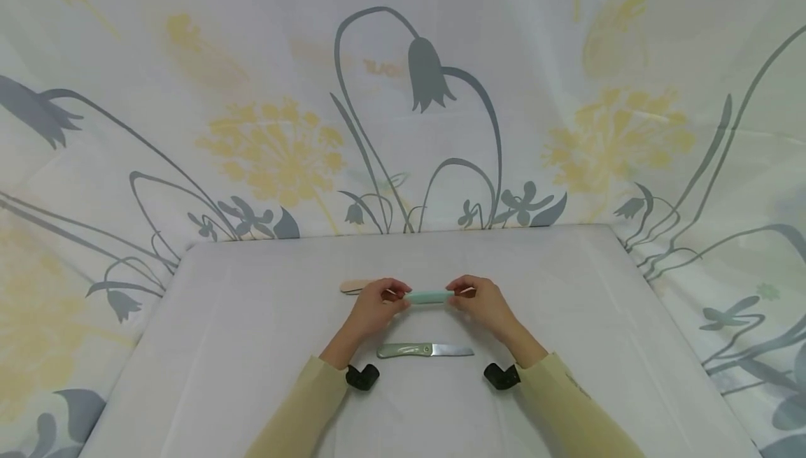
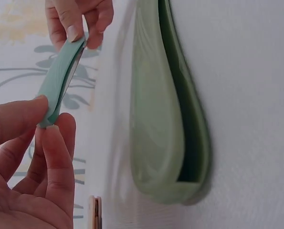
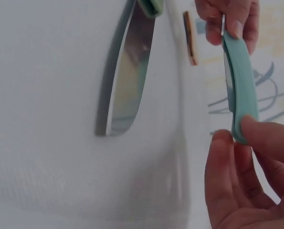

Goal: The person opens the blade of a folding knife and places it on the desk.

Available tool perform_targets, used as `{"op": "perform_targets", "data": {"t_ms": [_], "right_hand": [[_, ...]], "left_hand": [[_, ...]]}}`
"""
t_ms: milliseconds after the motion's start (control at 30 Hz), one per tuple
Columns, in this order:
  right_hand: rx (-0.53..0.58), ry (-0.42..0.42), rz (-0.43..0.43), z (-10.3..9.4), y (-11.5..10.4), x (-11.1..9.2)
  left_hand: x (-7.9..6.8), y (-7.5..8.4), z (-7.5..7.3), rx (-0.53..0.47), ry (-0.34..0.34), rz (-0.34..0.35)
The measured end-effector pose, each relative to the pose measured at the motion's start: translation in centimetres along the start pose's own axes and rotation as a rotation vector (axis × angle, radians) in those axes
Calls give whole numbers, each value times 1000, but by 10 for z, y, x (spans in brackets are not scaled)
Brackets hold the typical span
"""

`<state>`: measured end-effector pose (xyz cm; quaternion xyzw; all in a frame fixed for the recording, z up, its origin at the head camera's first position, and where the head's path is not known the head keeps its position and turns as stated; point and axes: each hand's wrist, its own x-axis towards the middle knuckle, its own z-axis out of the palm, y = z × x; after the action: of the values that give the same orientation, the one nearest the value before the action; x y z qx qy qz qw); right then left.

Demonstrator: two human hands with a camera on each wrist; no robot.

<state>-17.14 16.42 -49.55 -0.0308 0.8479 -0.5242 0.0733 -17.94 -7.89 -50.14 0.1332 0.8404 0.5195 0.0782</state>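
A folded teal pocket knife [image 1: 429, 298] is held level between both hands, its blade edge showing along the handle slot in the wrist views. My left hand [image 1: 378, 310] pinches one end between thumb and fingertips. At the other end, my right hand [image 1: 486, 305] pinches it the same way. Closer to me lies a green folding knife [image 1: 406, 350], its blade [image 3: 130, 71] swung out to the right. A peach-coloured folded knife [image 1: 354, 287] lies beside the left hand, partly hidden behind it.
The knives lie on a table covered in white cloth [image 1: 239, 346]. A flower-printed curtain [image 1: 271, 94] rises behind the table and along both sides. Black wrist cameras [image 1: 363, 377] sit at the cuffs of the yellow sleeves [image 1: 302, 409].
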Motion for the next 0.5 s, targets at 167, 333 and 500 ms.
{"op": "perform_targets", "data": {"t_ms": [167,333,500], "right_hand": [[184,-31,12,0,-7,-10],[285,-42,7,-1,-9,-19],[351,-24,-7,-2,-12,-28]], "left_hand": [[-11,6,-1,-61,4,-30],[-23,12,-1,-152,-18,-40],[-33,19,-2,-202,-46,-40]]}}
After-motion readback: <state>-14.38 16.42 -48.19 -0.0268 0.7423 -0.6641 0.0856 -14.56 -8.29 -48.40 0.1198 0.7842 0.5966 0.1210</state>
